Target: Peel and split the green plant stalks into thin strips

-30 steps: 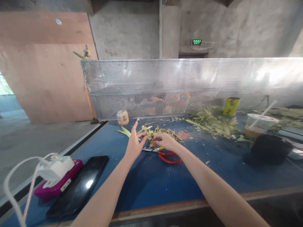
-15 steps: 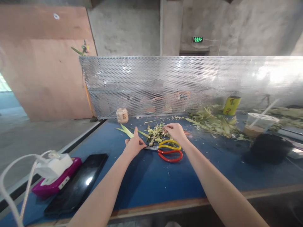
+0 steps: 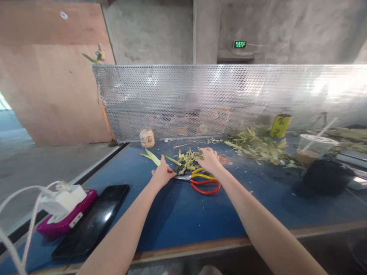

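My left hand [image 3: 164, 172] is low over the blue table, its thumb and a finger pinched near the tip of the scissors' blades; anything between them is too small to make out. A pale green leaf [image 3: 152, 157] lies just behind this hand. The scissors [image 3: 204, 181], with one yellow and one red handle loop, lie on the table between my forearms. My right hand [image 3: 211, 160] reaches over the right side of a small heap of yellowish-green plant scraps [image 3: 187, 160], thumb and fingers apart, fingertips at the scraps.
A straw-coloured roll [image 3: 147, 138] stands at the back left. Dry husks [image 3: 258, 147], a yellow tube [image 3: 280, 126], a lidded drink cup [image 3: 312, 149] and a dark object [image 3: 328, 177] are to the right. At left are a phone [image 3: 91, 221] and a magenta power strip [image 3: 67, 225].
My right hand has moved slightly and its pinched fingers have spread over the scraps. My left hand stays nearly in place. The whole view has shifted a little.
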Available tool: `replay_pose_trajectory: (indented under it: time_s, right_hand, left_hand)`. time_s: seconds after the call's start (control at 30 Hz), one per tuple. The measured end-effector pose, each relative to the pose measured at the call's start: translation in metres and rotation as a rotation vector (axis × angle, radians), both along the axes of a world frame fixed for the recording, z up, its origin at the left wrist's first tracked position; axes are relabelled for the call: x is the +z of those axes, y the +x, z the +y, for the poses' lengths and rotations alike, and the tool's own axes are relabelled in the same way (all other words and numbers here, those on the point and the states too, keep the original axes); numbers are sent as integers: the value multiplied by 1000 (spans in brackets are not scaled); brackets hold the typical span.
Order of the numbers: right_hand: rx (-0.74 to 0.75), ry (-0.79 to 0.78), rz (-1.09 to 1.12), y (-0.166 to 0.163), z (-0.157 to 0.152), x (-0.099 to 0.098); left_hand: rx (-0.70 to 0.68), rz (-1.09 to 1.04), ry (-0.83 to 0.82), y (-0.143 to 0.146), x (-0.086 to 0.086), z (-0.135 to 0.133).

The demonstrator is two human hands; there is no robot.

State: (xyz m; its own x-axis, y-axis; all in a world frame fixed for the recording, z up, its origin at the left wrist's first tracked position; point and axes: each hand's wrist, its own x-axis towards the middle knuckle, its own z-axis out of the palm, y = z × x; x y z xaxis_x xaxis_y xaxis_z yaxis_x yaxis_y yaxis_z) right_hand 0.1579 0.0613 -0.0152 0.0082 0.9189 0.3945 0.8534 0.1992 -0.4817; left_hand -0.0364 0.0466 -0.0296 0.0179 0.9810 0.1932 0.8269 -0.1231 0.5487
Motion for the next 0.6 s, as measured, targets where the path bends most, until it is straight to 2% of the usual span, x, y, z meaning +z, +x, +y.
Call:
replay_pose_trajectory:
  time_s: [0.2,0.43,0.6]
  right_hand:
    - [212,44,-169,-17,-8,-5]
    - [176,120,-263,-18,-11,-4]
    - [283,161,-289,-24,-16,-5]
  left_hand:
    - [15,22,-42,-1,5,1]
    - [-20,55,-17,-7,6,4]
    - [-20,50,-49,-1,1,4]
